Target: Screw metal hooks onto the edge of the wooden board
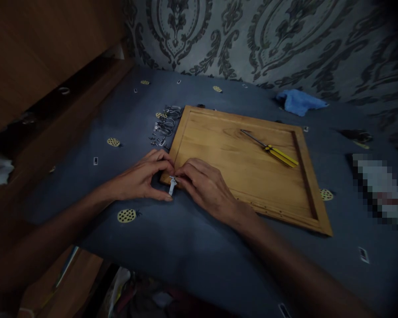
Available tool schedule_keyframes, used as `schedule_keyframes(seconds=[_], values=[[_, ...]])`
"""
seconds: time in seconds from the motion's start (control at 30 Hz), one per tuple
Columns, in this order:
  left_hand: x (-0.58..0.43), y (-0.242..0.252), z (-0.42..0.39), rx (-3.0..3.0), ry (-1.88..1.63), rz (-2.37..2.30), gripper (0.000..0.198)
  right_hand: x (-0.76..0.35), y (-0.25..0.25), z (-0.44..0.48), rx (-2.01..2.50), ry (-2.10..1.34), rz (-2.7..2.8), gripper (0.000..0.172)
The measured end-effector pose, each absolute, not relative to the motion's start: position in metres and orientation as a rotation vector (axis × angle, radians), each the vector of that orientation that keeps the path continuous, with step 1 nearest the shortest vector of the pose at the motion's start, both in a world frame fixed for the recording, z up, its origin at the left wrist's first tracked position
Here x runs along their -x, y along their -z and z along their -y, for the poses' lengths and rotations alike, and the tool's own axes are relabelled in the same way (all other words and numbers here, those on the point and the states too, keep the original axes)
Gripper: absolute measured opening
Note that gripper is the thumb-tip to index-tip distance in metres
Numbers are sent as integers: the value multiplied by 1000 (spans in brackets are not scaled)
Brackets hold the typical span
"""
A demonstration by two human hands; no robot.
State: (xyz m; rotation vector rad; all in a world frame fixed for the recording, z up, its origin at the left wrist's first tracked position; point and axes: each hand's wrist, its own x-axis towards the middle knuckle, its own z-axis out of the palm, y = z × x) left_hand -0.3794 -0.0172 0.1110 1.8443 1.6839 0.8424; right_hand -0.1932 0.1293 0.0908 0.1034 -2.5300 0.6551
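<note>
Panel (215,145) lay flat on the table (219,260). Near its near left corner, 2 hands worked: the left hand (141,179) curved half open, thumb and fingertips parted around a fitting (172,186) it seemed to hold; the right hand (207,187) had bent fingers gathered at the fitting's upper end, though I could not tell whether they gripped it. Beyond lay a rag (300,102); 1 screwdriver (281,156) rested on the panel, untouched. Metal parts (166,125) lay beside its left edge, with screws (158,141) just nearer. Fingertip adjustment of the fitting looked to be the step in hand; the next move seemed to call for a steady left hold and small, careful right-hand turns.
</note>
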Motion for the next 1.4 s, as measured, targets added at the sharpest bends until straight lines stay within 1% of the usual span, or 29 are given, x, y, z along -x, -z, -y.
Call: schedule_keyframes(seconds=[0.4, 0.57, 0.77, 0.9, 1.17, 1.4], values=[[380, -111, 17, -1830, -832, -1684, 42, 195, -87, -130, -156, -584, 2527, 22], [380, -110, 17, -1828, -842, -1685, 42, 191, -91, -130, -168, -599, 2504, 16], [379, -110, 18, -1834, -849, -1689, 42, 176, -92, -129, -20, -560, 2558, 18], [379, -111, 18, -1820, -840, -1692, 42, 171, -87, -127, -6, -510, 2581, 19], [380, -110, 19, -1827, -846, -1686, 41, 174, -85, -127, -32, -528, 2556, 21], [382, -107, 19, -1825, -845, -1693, 41, 175, -83, -128, -54, -549, 2538, 19]])
